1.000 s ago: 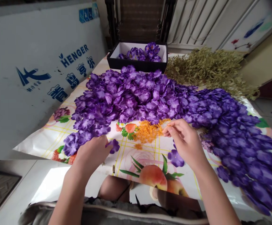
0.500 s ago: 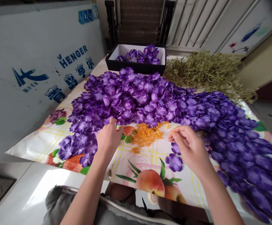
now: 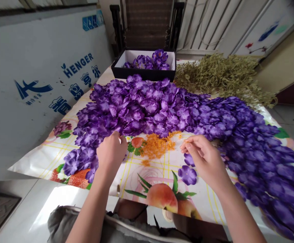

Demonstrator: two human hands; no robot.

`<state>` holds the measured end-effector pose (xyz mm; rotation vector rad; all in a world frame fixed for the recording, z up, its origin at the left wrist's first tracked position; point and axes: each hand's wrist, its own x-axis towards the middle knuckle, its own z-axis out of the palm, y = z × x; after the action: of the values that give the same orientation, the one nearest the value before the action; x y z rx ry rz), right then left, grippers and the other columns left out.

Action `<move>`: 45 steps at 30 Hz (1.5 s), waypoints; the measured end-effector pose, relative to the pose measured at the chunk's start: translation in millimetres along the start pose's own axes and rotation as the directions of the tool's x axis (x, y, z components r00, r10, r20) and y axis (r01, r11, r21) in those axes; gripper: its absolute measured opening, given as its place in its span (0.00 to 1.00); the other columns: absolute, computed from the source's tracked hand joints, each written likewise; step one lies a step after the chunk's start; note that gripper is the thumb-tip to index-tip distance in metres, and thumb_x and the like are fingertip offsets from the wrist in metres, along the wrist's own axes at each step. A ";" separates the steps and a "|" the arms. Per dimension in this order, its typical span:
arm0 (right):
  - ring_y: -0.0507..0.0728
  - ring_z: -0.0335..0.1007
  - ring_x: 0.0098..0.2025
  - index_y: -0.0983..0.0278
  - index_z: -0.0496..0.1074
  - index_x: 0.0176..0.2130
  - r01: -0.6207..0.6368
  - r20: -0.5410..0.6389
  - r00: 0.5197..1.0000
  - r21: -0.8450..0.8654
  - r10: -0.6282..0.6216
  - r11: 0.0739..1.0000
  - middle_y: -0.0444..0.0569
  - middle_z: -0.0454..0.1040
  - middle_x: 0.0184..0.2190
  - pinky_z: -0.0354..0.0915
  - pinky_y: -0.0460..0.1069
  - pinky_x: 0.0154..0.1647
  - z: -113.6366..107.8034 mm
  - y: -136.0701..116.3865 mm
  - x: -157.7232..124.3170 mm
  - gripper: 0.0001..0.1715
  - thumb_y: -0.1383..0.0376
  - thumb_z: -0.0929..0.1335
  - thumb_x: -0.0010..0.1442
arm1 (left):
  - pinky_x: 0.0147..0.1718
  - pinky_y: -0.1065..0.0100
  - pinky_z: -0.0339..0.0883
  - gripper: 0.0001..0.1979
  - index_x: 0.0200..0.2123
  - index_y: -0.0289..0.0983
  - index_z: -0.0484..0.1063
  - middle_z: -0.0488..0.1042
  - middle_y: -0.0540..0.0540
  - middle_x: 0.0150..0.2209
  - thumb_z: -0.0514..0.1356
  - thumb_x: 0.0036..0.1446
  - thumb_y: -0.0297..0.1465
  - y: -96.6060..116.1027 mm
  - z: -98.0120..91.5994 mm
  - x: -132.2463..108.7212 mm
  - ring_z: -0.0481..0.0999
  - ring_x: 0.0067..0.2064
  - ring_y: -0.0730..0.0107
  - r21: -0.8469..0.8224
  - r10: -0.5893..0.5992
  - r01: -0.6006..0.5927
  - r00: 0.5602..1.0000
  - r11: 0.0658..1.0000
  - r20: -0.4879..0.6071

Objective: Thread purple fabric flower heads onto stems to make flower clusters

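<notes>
My left hand point(image 3: 111, 150) is at the left edge of the purple fabric flower petals point(image 3: 149, 106), back of the hand up, fingers curled under and mostly hidden. A bit of purple petal shows below its right side, apparently held. My right hand point(image 3: 202, 153) is closed in a pinch, thumb against fingertips, with a tiny orange piece just visible there. Between the hands lies a small heap of orange plastic flower stamens point(image 3: 155, 146). A loose purple flower petal point(image 3: 187, 174) lies flat just below my right hand, with another partly under the fingers.
A black box with white lining point(image 3: 143, 75) holds assembled purple flowers point(image 3: 159, 60) at the back. Green artificial stems point(image 3: 220, 76) are piled at back right. A fruit-print tablecloth point(image 3: 137, 179) covers the table. A white panel point(image 3: 35, 118) stands left; a chair point(image 3: 149, 25) is behind.
My left hand has drawn back from the petals, slightly left and toward me, its fingers curling in. My right hand stays nearly still in its pinch. The view has shifted slightly.
</notes>
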<state>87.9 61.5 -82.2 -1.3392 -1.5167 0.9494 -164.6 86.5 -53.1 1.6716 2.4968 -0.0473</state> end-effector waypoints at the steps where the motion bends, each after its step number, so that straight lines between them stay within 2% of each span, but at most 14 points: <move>1: 0.56 0.74 0.33 0.60 0.64 0.37 0.002 -0.001 1.000 -0.001 -0.002 1.000 0.48 0.74 0.30 0.70 0.52 0.37 -0.1 -0.4 -0.7 0.07 0.59 0.63 0.64 | 0.31 0.57 0.68 0.18 0.39 0.37 0.75 0.79 0.34 0.34 0.47 0.60 0.37 -1.9 -2.6 -2.1 0.79 0.37 0.44 0.002 0.004 -0.004 1.000 1.000 0.016; 5: 0.56 0.74 0.33 0.60 0.64 0.37 0.006 0.005 1.000 -0.005 -0.006 1.000 0.48 0.74 0.30 0.70 0.52 0.37 0.8 -2.0 -2.0 0.08 0.59 0.63 0.64 | 0.29 0.58 0.66 0.15 0.30 0.38 0.76 0.80 0.36 0.32 0.51 0.57 0.38 -3.0 -11.5 -10.4 0.79 0.36 0.43 -0.022 0.038 -0.037 0.999 0.999 0.030; 15: 0.57 0.74 0.33 0.61 0.64 0.37 -0.018 0.014 1.000 -0.050 0.019 0.999 0.48 0.73 0.31 0.70 0.53 0.39 -9.9 5.5 -6.0 0.09 0.58 0.62 0.65 | 0.33 0.62 0.66 0.22 0.58 0.44 0.60 0.80 0.43 0.33 0.49 0.63 0.43 40.2 1.2 12.3 0.79 0.37 0.53 -0.166 0.047 -0.077 0.983 0.983 -0.177; 21: 0.57 0.74 0.34 0.60 0.65 0.37 -0.014 0.005 1.000 -0.031 0.015 0.999 0.48 0.74 0.32 0.71 0.52 0.38 -18.6 9.1 -2.8 0.10 0.56 0.63 0.65 | 0.34 0.58 0.67 0.26 0.52 0.34 0.64 0.80 0.33 0.36 0.52 0.60 0.47 57.0 7.4 31.7 0.80 0.37 0.47 -0.183 -0.016 -0.021 0.980 0.983 -0.198; 26: 0.57 0.75 0.32 0.60 0.66 0.36 0.015 0.001 1.000 0.012 -0.015 1.000 0.48 0.75 0.30 0.71 0.51 0.36 -22.8 10.9 1.5 0.11 0.56 0.64 0.64 | 0.35 0.59 0.67 0.19 0.48 0.36 0.69 0.80 0.34 0.35 0.45 0.64 0.38 58.9 7.9 36.3 0.80 0.36 0.49 -0.174 -0.025 -0.016 0.973 0.985 -0.230; 30: 0.57 0.75 0.33 0.60 0.66 0.35 -0.002 -0.008 1.000 0.011 0.002 1.000 0.48 0.75 0.30 0.70 0.52 0.38 -22.2 9.8 1.2 0.11 0.56 0.63 0.65 | 0.30 0.62 0.65 0.18 0.47 0.36 0.71 0.79 0.35 0.30 0.46 0.63 0.34 54.6 2.6 31.1 0.79 0.32 0.51 -0.173 0.002 -0.057 0.955 0.983 -0.298; 33: 0.58 0.74 0.34 0.60 0.68 0.35 -0.036 -0.039 0.999 0.062 0.038 0.997 0.48 0.74 0.31 0.69 0.52 0.39 -19.4 2.5 -1.7 0.10 0.57 0.65 0.63 | 0.26 0.65 0.62 0.19 0.46 0.34 0.73 0.78 0.39 0.25 0.47 0.63 0.35 50.7 -3.0 16.3 0.77 0.27 0.57 -0.188 0.113 -0.193 0.923 0.963 -0.367; 35: 0.58 0.74 0.38 0.60 0.70 0.34 -0.062 -0.024 0.997 0.206 0.068 0.977 0.49 0.75 0.34 0.69 0.53 0.42 -17.7 -8.0 -5.1 0.08 0.58 0.67 0.61 | 0.25 0.69 0.60 0.17 0.45 0.36 0.75 0.76 0.46 0.21 0.49 0.62 0.35 49.0 -5.0 -0.1 0.74 0.24 0.66 -0.199 0.276 -0.378 0.873 0.904 -0.403; 38: 0.60 0.70 0.52 0.59 0.73 0.33 -0.097 0.081 0.995 0.482 0.066 0.871 0.50 0.74 0.45 0.67 0.55 0.51 -16.2 -30.8 -12.6 0.06 0.59 0.70 0.58 | 0.24 0.73 0.59 0.13 0.40 0.41 0.77 0.73 0.52 0.18 0.53 0.60 0.31 47.6 -5.5 -27.5 0.71 0.20 0.74 -0.201 0.511 -0.639 0.734 0.742 -0.447; 39: 0.61 0.67 0.56 0.59 0.73 0.32 -0.110 0.106 0.992 0.530 0.062 0.841 0.50 0.73 0.49 0.65 0.56 0.54 -15.9 -38.9 -15.5 0.05 0.60 0.71 0.57 | 0.25 0.73 0.60 0.11 0.40 0.42 0.77 0.74 0.53 0.18 0.55 0.60 0.29 47.2 -5.8 -35.5 0.70 0.20 0.76 -0.185 0.589 -0.743 0.634 0.643 -0.501; 40: 0.62 0.65 0.58 0.58 0.74 0.31 -0.124 0.126 0.990 0.562 0.063 0.818 0.50 0.72 0.51 0.64 0.57 0.56 -15.7 -46.4 -18.4 0.05 0.60 0.72 0.56 | 0.24 0.72 0.60 0.10 0.40 0.41 0.76 0.74 0.54 0.19 0.56 0.60 0.27 46.8 -6.6 -42.3 0.70 0.20 0.76 -0.140 0.644 -0.846 0.490 0.515 -0.588; 42: 0.63 0.64 0.60 0.57 0.76 0.30 -0.162 0.150 0.985 0.582 0.091 0.797 0.50 0.71 0.53 0.62 0.59 0.57 -15.3 -58.2 -23.9 0.05 0.60 0.74 0.53 | 0.23 0.71 0.59 0.11 0.42 0.38 0.74 0.74 0.54 0.20 0.57 0.58 0.21 45.9 -9.7 -52.1 0.68 0.19 0.77 -0.045 0.669 -0.944 0.264 0.327 -0.694; 43: 0.63 0.65 0.58 0.57 0.77 0.29 -0.187 0.161 0.980 0.580 0.113 0.793 0.49 0.72 0.53 0.63 0.59 0.57 -15.1 -62.0 -26.2 0.05 0.60 0.75 0.52 | 0.22 0.71 0.58 0.13 0.43 0.37 0.73 0.73 0.54 0.19 0.56 0.57 0.19 45.5 -11.8 -55.4 0.66 0.18 0.77 -0.010 0.664 -0.962 0.195 0.272 -0.722; 45: 0.62 0.71 0.52 0.57 0.78 0.29 -0.244 0.188 0.968 0.565 0.165 0.788 0.49 0.76 0.47 0.67 0.56 0.51 -15.1 -66.0 -29.9 0.03 0.62 0.75 0.51 | 0.20 0.70 0.55 0.14 0.44 0.35 0.72 0.69 0.55 0.18 0.56 0.56 0.17 44.9 -15.7 -59.8 0.61 0.17 0.76 0.004 0.666 -0.973 0.155 0.231 -0.730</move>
<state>81.9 23.3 -19.1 -1.0052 -1.0364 1.5242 -102.3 50.4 -27.5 2.8191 1.0021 1.3262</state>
